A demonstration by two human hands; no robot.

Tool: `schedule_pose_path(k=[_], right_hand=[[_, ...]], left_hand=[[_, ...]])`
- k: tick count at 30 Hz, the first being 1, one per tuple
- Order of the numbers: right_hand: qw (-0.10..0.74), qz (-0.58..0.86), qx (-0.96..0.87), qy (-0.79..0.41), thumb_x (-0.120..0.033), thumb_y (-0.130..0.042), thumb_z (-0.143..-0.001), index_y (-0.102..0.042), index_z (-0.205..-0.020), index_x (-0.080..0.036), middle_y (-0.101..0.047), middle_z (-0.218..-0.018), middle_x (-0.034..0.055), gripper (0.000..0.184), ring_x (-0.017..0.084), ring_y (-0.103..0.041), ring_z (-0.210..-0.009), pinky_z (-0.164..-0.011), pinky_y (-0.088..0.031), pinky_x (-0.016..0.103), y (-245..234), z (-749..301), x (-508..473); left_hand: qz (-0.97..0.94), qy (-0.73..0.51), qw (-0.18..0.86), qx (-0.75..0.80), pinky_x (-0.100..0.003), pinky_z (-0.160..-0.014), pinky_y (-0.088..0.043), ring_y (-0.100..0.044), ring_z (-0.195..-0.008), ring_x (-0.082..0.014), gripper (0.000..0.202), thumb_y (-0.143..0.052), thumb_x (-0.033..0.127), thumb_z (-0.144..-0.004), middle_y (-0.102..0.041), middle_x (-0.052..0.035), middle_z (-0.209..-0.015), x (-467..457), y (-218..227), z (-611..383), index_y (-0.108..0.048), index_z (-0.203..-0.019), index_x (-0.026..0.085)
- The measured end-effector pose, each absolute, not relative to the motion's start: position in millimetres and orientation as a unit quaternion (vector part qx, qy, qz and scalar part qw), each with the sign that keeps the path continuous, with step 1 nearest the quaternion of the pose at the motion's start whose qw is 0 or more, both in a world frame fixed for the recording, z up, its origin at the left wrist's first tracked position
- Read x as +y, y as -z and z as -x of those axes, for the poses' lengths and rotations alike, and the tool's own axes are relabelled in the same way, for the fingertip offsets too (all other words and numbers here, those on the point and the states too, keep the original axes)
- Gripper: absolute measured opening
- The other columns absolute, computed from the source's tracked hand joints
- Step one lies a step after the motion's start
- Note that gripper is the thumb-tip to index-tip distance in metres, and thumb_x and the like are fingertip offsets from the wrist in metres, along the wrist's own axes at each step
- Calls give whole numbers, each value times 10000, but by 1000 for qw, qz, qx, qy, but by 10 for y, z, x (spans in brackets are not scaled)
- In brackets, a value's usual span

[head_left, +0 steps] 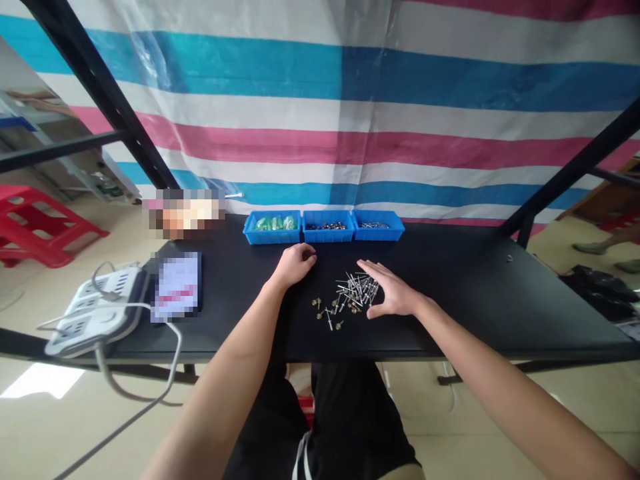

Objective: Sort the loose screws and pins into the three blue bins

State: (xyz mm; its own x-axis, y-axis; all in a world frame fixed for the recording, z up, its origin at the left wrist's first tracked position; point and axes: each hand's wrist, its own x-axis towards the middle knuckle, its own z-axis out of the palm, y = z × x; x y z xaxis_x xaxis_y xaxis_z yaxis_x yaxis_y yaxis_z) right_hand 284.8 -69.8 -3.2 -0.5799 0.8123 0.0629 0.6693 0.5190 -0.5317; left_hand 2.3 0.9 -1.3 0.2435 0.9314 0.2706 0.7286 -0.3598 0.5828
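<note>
A loose pile of pop rivets [356,288] with thin silvery pins lies on the black table. My right hand [393,291] is open beside it, thumb and fingers spread around the pile's right side. Small brassy screws [320,315] are scattered along the near left edge of the pile. My left hand [296,265] rests on the table to the left, its fingers curled in, and nothing shows in them. Just beyond it stand three blue bins: a left bin [273,238] with green and clear packets, a middle bin [327,235] with small brassy pieces, and a right bin [379,233] with silvery pins.
A white power strip [97,310] with cables sits at the table's left end, beside a blurred tablet or phone [176,287]. Striped sheeting [280,147] hangs behind the black table [465,287]. Dark frame posts rise on both sides. A red stool [40,223] stands at left.
</note>
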Motion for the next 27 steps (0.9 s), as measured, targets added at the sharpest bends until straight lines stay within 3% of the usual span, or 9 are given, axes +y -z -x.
schedule_pose_path(k=[5, 11, 19, 27], right_hand=[[127, 485, -845, -187, -806, -656, -482, -116, -1518, -197, -136, -1567, 147, 1317, 355, -90, -1442, -1155, -104, 536, 29, -2554, -896], [99, 567, -806, -140, -863, -597, -461, -128, -1516, -208, -112, -1572, 160, 1327, 420, -42, -1429, -1125, -67, 589, 3, -2130, -1069], [76, 614, -776, -124, -852, -537, -567, -133, -1513, -188, -105, -1562, 207, 1224, 476, -10, -1410, -1068, -39, 666, 18, -1853, -1015], [97, 632, -759, -119, -847, -505, -606, -228, -1484, -120, -176, -1540, 231, 1173, 459, -68, -1411, -1096, -57, 606, 9, -1651, -740]], left_hand=[[-772, -288, 168, 541, -312, -789, -491, -644, -812, -200, 226, -553, 288, -774, -705, -57, -901, 23, 28, -21, -672, -929, 175], [-773, -283, 165, 543, -311, -788, -492, -646, -810, -202, 231, -552, 292, -772, -705, -59, -898, 22, 26, -27, -674, -928, 175], [-778, -284, 166, 536, -311, -803, -493, -643, -824, -200, 234, -545, 301, -777, -704, -56, -910, 32, 35, -21, -671, -933, 180], [-778, -296, 167, 528, -322, -808, -491, -639, -834, -204, 230, -540, 296, -782, -705, -62, -924, 15, 23, -21, -675, -928, 181]])
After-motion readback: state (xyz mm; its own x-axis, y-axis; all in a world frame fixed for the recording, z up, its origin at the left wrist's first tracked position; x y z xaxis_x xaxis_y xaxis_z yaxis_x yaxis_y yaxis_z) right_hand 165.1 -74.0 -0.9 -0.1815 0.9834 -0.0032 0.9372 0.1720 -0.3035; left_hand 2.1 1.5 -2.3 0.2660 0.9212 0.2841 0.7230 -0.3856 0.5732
